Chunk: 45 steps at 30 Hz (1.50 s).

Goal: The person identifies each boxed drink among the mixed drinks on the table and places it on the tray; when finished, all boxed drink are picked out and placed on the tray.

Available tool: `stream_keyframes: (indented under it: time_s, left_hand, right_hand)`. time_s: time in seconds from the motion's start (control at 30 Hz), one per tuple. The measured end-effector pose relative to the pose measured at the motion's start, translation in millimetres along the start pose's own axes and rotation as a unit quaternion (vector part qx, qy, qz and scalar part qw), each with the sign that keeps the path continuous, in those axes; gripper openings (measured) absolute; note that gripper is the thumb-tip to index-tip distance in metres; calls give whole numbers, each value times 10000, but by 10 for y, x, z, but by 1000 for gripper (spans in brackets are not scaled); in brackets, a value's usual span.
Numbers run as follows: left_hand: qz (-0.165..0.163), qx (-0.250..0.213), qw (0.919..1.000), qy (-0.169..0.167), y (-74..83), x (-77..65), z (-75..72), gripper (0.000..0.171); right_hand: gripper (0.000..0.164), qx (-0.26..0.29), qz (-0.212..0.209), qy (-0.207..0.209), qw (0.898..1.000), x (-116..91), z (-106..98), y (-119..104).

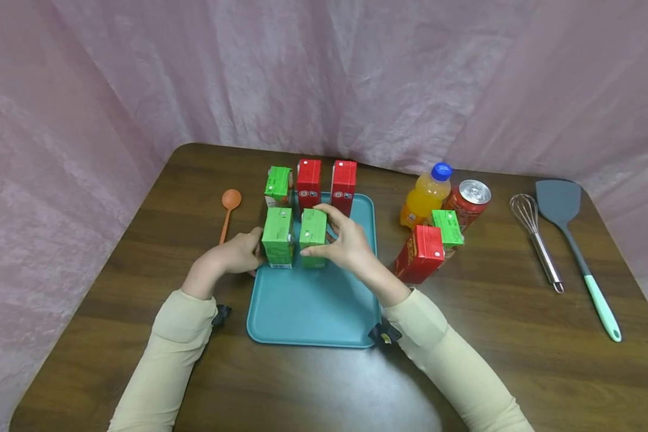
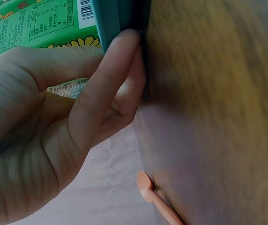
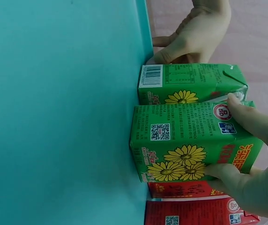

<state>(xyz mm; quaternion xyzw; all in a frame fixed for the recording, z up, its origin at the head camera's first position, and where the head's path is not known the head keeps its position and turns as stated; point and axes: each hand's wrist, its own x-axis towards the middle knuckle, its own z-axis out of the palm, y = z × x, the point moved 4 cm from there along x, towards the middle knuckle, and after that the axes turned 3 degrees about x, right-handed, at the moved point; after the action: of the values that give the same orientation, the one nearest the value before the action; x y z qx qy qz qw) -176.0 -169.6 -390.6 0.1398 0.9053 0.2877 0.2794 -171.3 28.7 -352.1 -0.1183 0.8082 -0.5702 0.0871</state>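
Note:
My right hand [image 1: 348, 240] pinches a green drink carton [image 1: 314, 228] with yellow flowers, thumb and fingers on opposite sides. The carton stands upright at the teal tray [image 1: 313, 312]. Just left of it is a second green carton [image 1: 278, 234], upright on the tray. At the tray's left edge, my left hand [image 1: 240, 255] pinches the rim, beside that second carton; the left wrist view shows the fingers [image 2: 103, 89] around the rim. Two red cartons [image 1: 309, 180] and another green carton [image 1: 278, 182] stand behind, their bases partly hidden.
An orange spoon [image 1: 229, 207] lies left of the tray. To the right stand an orange drink bottle [image 1: 426, 195], a red can [image 1: 468, 203], a red carton [image 1: 421, 252] and a green carton [image 1: 447, 227]. Farther right lie a whisk [image 1: 537, 240] and a spatula [image 1: 572, 240].

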Motion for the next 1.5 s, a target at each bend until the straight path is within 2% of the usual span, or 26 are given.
stream_keyframes:
  time_s: [0.13,0.3,0.47,0.6,0.77,1.0,1.17,1.37,1.5]
  left_hand:
    - [-34,33,10000,2,2,19,-2,27]
    - [-133,60,9999,-24,9,11,3,26]
    - [-120,43,9999,-13,7,-2,8,24]
    - [-1,-6,10000,64,13,0,1,25]
    - [9,-31,10000,68,15,0,3,27]
    - [15,-24,10000,80,8,-5,12,25]
    - [-5,-57,10000,66,-3,-8,11,27]
    - [-13,-104,9999,34,-15,6,18,25]
    - [-5,-177,9998,1,-5,7,23,29]
  right_hand:
    - [75,-258,-90,-49,9996,21,-15,-12]
    - [82,-968,-214,-175,9949,30,-42,-20]
    - [89,-759,-300,-328,9961,-56,-113,-29]
    - [83,-884,-776,-105,9930,-216,-283,-126]
    - [72,-1216,-1407,167,9824,-476,-561,-255]
    - [56,-981,-1988,307,9746,-897,-919,-527]
    - [57,-1468,-2223,724,9612,-959,-1243,-337]
    - [52,-2053,-1825,1120,9550,-935,-1616,-90]
    - [49,-2129,-1693,1146,9554,-885,-1766,103]
